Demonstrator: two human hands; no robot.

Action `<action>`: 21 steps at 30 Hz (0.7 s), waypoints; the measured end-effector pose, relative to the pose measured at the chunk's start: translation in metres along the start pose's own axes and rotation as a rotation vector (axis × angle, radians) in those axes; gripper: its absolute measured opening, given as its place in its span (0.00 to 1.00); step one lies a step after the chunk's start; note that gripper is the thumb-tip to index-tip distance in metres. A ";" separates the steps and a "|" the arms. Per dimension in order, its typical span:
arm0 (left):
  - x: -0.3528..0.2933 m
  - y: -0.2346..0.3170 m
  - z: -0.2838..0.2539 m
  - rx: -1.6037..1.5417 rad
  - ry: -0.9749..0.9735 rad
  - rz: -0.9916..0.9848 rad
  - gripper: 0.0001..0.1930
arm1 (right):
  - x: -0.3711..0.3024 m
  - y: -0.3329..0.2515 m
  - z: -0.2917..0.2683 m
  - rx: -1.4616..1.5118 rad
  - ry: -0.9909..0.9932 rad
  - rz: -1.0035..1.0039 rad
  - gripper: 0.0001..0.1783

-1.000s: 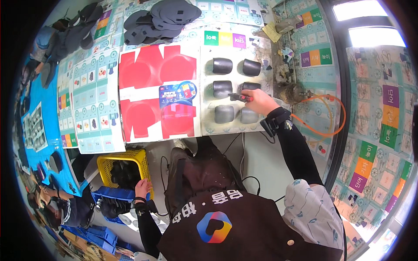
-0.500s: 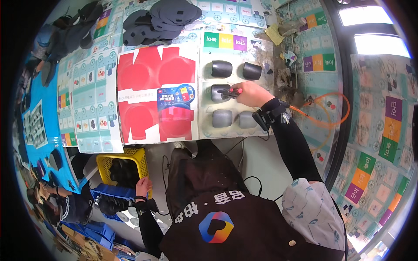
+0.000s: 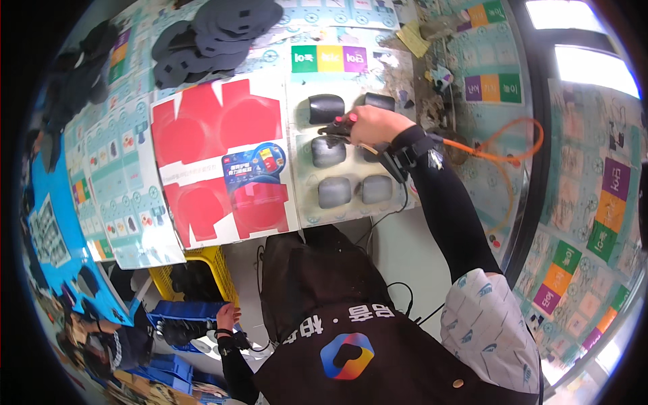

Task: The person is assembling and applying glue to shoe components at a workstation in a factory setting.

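Head: black tool [image 3: 336,130] in right grip [image 3: 379,125]

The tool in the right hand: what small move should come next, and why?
Probably shift the tool slightly away from the body, over the back-left curved piece. In this view the right hand holds it between that piece and the middle-left one, and the back-left piece looks darker than the grey front-left piece.
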State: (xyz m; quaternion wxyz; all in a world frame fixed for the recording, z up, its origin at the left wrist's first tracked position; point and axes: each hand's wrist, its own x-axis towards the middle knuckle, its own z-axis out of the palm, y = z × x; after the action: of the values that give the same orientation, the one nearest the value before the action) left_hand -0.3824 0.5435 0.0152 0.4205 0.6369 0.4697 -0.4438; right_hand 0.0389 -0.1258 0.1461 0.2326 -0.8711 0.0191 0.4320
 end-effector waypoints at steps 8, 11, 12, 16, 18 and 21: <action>0.030 0.073 0.007 0.047 -0.079 -0.044 0.14 | 0.018 0.000 -0.020 0.053 -0.041 0.102 0.10; 0.038 0.090 0.002 0.045 -0.119 -0.022 0.14 | 0.029 0.004 -0.019 0.065 0.024 0.091 0.09; 0.041 0.098 0.003 0.048 -0.127 -0.026 0.14 | 0.029 0.006 -0.022 0.073 0.142 0.024 0.08; 0.048 0.112 0.002 0.038 -0.094 -0.020 0.15 | 0.019 0.011 -0.037 0.003 -0.021 0.200 0.23; 0.053 0.112 0.000 0.039 -0.093 -0.019 0.15 | 0.021 0.018 -0.035 -0.045 -0.088 0.263 0.26; 0.057 0.107 0.001 0.041 -0.081 -0.020 0.15 | 0.013 0.018 -0.031 0.025 -0.219 0.325 0.25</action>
State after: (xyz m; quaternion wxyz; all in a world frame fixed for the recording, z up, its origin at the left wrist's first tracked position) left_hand -0.2694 0.5339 -0.0275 0.4216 0.6221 0.4493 -0.4830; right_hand 0.0657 -0.1531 0.1452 0.1711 -0.8014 0.1392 0.5560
